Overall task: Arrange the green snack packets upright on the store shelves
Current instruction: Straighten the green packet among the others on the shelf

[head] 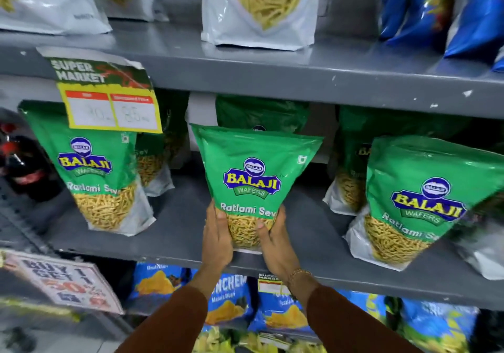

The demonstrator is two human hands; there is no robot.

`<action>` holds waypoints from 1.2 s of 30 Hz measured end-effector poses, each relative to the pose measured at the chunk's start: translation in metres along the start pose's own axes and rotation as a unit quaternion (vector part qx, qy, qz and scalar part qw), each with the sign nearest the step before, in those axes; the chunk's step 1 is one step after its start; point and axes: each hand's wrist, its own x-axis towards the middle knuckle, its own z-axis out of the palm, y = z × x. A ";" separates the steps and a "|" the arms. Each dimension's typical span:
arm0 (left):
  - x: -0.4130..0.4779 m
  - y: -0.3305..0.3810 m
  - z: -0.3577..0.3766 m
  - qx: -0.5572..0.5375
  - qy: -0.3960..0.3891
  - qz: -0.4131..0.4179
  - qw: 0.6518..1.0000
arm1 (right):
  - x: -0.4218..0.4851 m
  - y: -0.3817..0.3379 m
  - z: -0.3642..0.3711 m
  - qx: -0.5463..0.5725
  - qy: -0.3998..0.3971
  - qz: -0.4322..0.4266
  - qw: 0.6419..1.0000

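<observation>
A green Balaji snack packet (252,172) stands upright near the front middle of the grey shelf (177,232). My left hand (216,239) grips its lower left side and my right hand (275,243) grips its lower right side. Another green packet (90,162) stands upright at the left, partly covered by a price tag. A third green packet (425,197) leans to the right at the shelf's right end. More green packets (261,113) stand in shadow behind the front row.
A yellow price tag (109,107) hangs from the upper shelf edge (300,80). White pouches (259,6) and blue bags (447,12) sit above. Blue packets (231,301) fill the shelf below. Dark bottles (21,167) stand at far left, above a promo sign (68,284).
</observation>
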 end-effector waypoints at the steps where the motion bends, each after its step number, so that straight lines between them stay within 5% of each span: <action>1: 0.001 -0.002 0.000 0.004 -0.005 -0.002 1.000 | 0.001 -0.001 -0.001 0.000 -0.010 0.001 1.000; 5: -0.005 -0.001 -0.001 0.053 0.036 0.024 0.998 | -0.004 0.002 -0.008 -0.041 -0.011 -0.011 0.999; 8: -0.017 0.001 0.002 0.160 0.068 0.176 0.969 | -0.019 0.007 -0.021 -0.167 0.061 -0.079 0.981; 12: -0.039 0.008 0.029 0.173 -0.005 0.399 0.901 | -0.038 0.018 -0.058 -0.255 0.224 -0.158 0.927; 15: -0.054 0.016 0.061 0.160 -0.102 0.445 0.875 | -0.050 0.023 -0.096 -0.272 0.348 -0.147 0.885; 17: -0.067 0.020 0.087 0.145 -0.185 0.419 0.877 | -0.053 0.028 -0.125 -0.251 0.423 -0.096 0.865; 20: -0.080 0.037 0.126 0.082 -0.258 0.240 0.932 | -0.045 0.039 -0.168 -0.126 0.477 -0.014 0.870; 23: -0.078 0.056 0.168 0.000 -0.260 0.064 0.963 | -0.038 0.052 -0.205 0.040 0.402 0.010 0.915; 25: -0.072 0.068 0.191 -0.031 -0.239 0.003 0.970 | -0.037 0.057 -0.220 0.043 0.332 0.014 0.942; 29: -0.079 0.089 0.224 -0.028 -0.188 -0.013 0.982 | -0.038 0.065 -0.235 -0.028 0.212 -0.009 0.977; 36: -0.099 0.080 0.234 -0.010 -0.033 0.019 0.999 | -0.037 0.071 -0.236 -0.023 0.149 0.003 0.989</action>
